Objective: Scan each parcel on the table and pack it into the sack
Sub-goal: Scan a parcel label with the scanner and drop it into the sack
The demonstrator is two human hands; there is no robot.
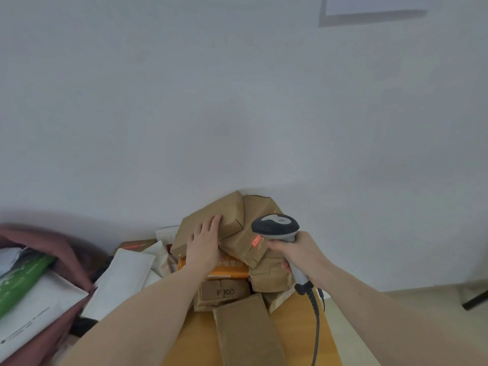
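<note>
Left hand lies flat, fingers straight and together, on the top brown parcel of the heap. At its 3 o'clock, the right hand is wrapped tight round the scanner handle, red light falling on a neighbouring parcel. Over at 9 o'clock, the maroon sack gapes with white mailers inside.

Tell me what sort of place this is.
Probably a parcel sorting or dispatch station: a heap of brown parcels on a table, a handheld barcode scanner in the right hand, and a sack holding mailers.
</note>
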